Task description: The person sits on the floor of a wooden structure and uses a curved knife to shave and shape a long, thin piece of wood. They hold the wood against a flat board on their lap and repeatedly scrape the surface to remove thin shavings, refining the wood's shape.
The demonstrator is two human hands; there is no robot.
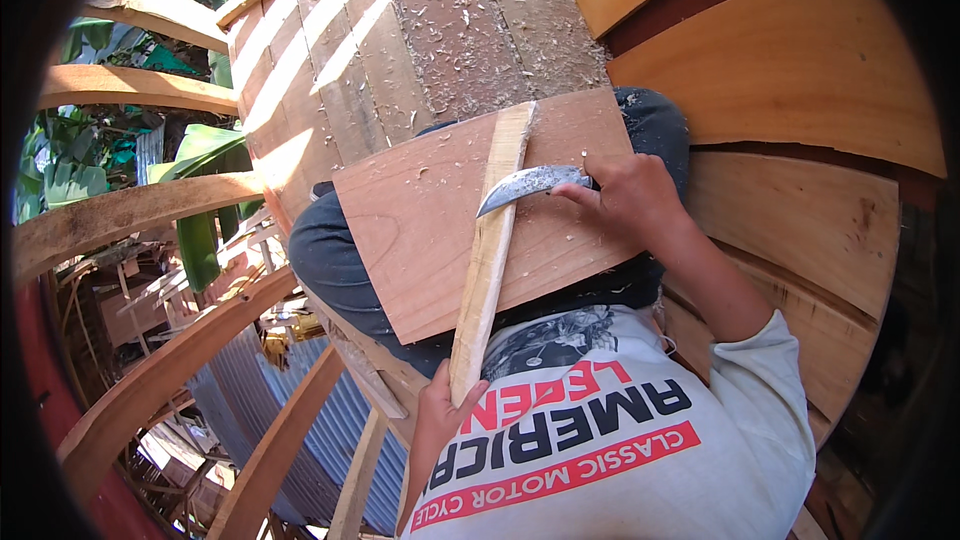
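Observation:
A long pale strip of wood [484, 270] lies slantwise over a thin plywood board [410, 230] on my lap. My left hand [446, 400] is closed around the strip's near end, close to my shirt. In my right hand [632, 192] is a curved knife [535, 183], its handle mostly hidden by my fingers. The grey, spotted blade points left and lies across the strip at about its upper middle. A few small shavings dot the board.
Wood shavings [470, 30] litter the plank floor [350, 50] ahead. Wide planks [780, 80] form a wall at my right. Curved wooden bars [150, 215] stand along the left, with banana leaves [205, 150] and corrugated metal sheets [310, 420] beyond them.

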